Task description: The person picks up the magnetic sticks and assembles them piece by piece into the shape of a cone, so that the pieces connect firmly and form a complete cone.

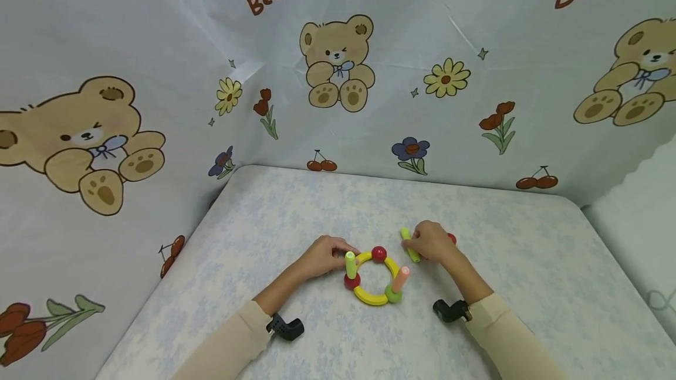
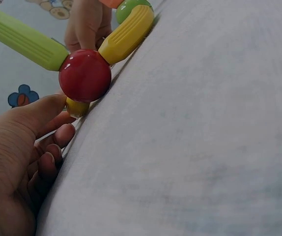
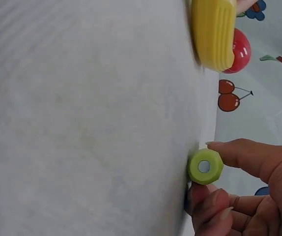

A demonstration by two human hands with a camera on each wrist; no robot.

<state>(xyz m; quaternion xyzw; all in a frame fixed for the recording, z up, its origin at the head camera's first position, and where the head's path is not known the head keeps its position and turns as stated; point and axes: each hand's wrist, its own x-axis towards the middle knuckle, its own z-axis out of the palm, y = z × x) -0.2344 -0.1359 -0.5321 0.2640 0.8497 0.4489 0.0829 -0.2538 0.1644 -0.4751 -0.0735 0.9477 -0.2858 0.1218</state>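
Observation:
A ring of yellow curved bars [image 1: 371, 298] and coloured balls lies on the table. At its left, my left hand [image 1: 326, 255] pinches a yellow bar [image 2: 76, 108] between thumb and fingers, beside a red ball [image 2: 85, 76]. From that ball a light green stick [image 1: 351, 265] stands up. An orange stick [image 1: 401, 279] rises, tilted, from the green ball [image 1: 393, 294] at the ring's right. Right of the ring, my right hand [image 1: 432, 242] pinches another light green stick [image 3: 204, 166], whose end shows a grey disc. Another red ball [image 1: 378, 253] joins the bars at the back.
Partly hidden behind the right hand is a red round piece [image 1: 451, 238]. The table [image 1: 306, 204] has a pale patterned cover. A white cloth [image 1: 211, 28] printed with bears and flowers hangs at the back and left.

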